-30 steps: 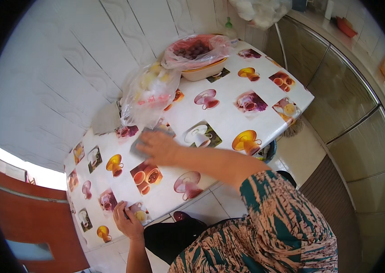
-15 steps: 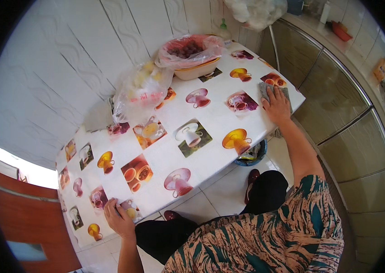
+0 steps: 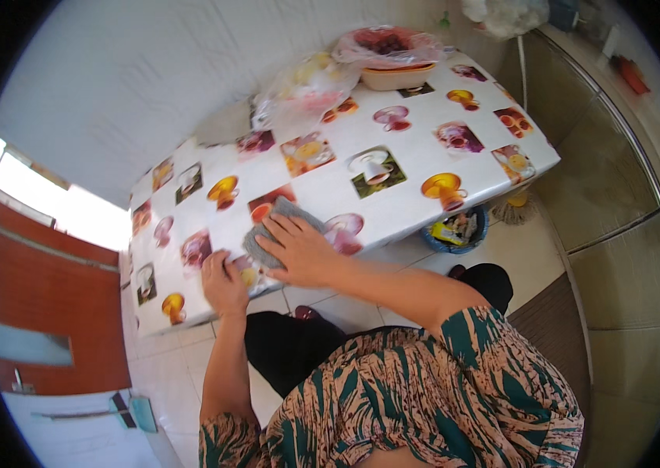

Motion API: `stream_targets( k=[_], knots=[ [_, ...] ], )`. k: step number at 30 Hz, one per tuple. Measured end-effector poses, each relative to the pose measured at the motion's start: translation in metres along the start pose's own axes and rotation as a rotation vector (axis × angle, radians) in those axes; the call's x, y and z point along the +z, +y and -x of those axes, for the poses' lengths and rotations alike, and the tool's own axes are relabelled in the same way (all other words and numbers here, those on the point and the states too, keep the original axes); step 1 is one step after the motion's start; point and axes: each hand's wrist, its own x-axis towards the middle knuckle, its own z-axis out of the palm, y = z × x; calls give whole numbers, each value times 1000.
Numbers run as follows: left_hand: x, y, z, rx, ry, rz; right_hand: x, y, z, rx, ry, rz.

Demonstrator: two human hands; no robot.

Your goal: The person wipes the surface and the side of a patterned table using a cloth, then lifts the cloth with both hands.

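Note:
My right hand (image 3: 300,251) lies with its fingers stretched over a folded grey cloth (image 3: 292,208), pressing it on the table near its front edge. The cloth shows beyond the fingertips and beside the thumb. Just left of it, my left hand (image 3: 225,285) rests at the table's edge, fingers slightly bent and thumb apart, with nothing in it. Under both hands spreads a glossy white tablecloth (image 3: 417,160) printed with cups and saucers.
At the table's back stand a clear plastic bag (image 3: 299,97) with pale contents and a cream basin (image 3: 399,78) holding a bag of dark round fruit. A blue bin (image 3: 470,238) sits below the front edge. Cabinets (image 3: 619,187) line the right; a brown door (image 3: 49,296) is at left.
My right hand has swept the grey cloth from the table's far right end leftward to beside my left hand. The left hand stays at the edge. The view has shifted.

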Motion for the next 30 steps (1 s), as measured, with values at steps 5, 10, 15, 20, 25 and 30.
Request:
stream_targets(
  k=[5, 10, 15, 20, 25, 30],
  knots=[
    [-5, 0, -2, -9, 8, 13, -19, 30, -25, 70, 171, -273],
    [-7, 0, 3, -29, 20, 36, -52, 88, 42, 334, 199, 300],
    [-6, -6, 1, -88, 21, 175, -68, 107, 62, 366, 144, 401],
    [-17, 37, -8, 119, -152, 367, -65, 109, 52, 426, 135, 383],
    [21, 81, -15, 71, -336, 46, -65, 99, 51, 416, 160, 417],
    [58, 103, -31, 75, -412, -131, -71, 95, 47, 422, 155, 399]
  ],
)
